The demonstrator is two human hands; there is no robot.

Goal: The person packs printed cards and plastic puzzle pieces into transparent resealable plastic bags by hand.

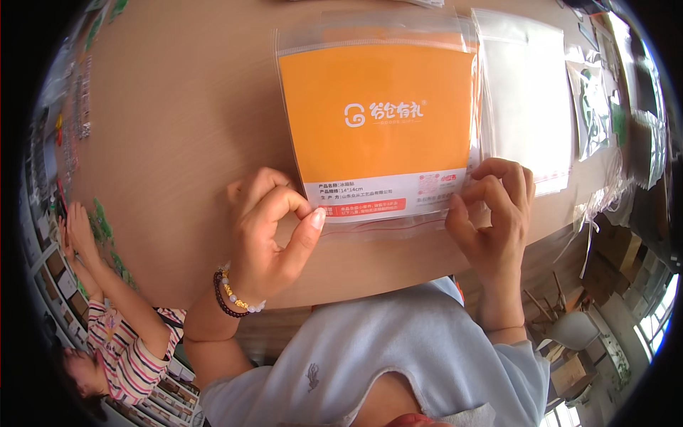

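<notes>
A see-through plastic bag with an orange and white printed card [377,107] inside lies in front of me on the table. My left hand [274,231] pinches the bag at its lower left corner, thumb against forefinger. At the lower right corner, my right hand [501,206] has its thumb and forefinger closed on the bag's edge. A thin red line runs along the bag's near edge, between the hands. Further layers of plastic show beneath and beyond this bag.
Right of the bag lies a stack of see-through bags [526,92] with a white glare. Small packets with green pieces [594,107] lie along the right side of the wooden table [178,121]. At the left, another person's hands [80,228] rest by green pieces [107,228].
</notes>
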